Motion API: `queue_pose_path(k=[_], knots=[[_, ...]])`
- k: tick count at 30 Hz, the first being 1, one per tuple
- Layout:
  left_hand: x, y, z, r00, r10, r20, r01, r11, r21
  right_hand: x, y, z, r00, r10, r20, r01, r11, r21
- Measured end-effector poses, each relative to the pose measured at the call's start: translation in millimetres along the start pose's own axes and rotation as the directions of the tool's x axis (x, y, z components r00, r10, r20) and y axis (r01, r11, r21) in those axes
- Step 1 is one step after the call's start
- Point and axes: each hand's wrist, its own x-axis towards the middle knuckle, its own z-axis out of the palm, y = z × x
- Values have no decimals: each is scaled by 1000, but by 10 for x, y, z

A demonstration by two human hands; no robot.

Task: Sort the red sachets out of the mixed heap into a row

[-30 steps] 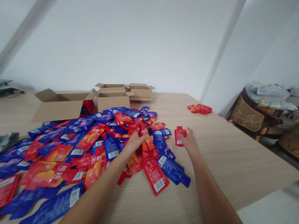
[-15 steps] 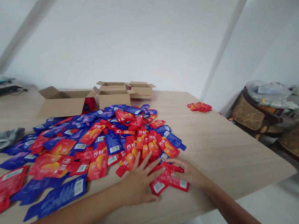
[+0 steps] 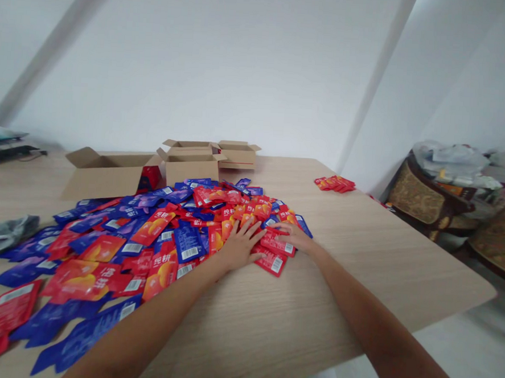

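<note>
A wide pile of red and blue pouches covers the left and middle of the wooden table [image 3: 385, 254]. At the pile's right end, my left hand [image 3: 241, 246] lies with spread fingers on red pouches printed with orange fruit. My right hand [image 3: 296, 237] rests on the red pouches beside it, fingers stretched out. Between and below the hands, a red pouch [image 3: 270, 261] shows its barcode side, with another red pouch [image 3: 278, 243] overlapping it. To the left, a blue pouch [image 3: 188, 243] lies barcode up on the heap.
Open cardboard boxes [image 3: 105, 181] stand behind the pile. A small row of red pouches [image 3: 335, 184] lies at the far right. Grey cloth [image 3: 5, 234] sits at the left. Past the table's right edge are chairs [image 3: 419, 193] piled with plastic bags [image 3: 451, 161].
Both hands have moved forward, away from me, pushing the red pouches under them up against the pile. The pouches there are now bunched closer together.
</note>
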Motion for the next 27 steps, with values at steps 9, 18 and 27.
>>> queue_pose_path(k=[9, 18, 27], knots=[[-189, 455, -131, 878, -458, -140, 238, 671, -702, -150, -294, 505, 824, -149, -547, 36, 976, -213], [-172, 655, 212, 881, -291, 374, 321, -215, -922, -277, -314, 930, 868, -161, -470, -28, 928, -371], [-178, 566, 29, 765, -529, 368, 289, -229, -930, -281, -176, 874, 952, -149, -268, 130, 988, -86]])
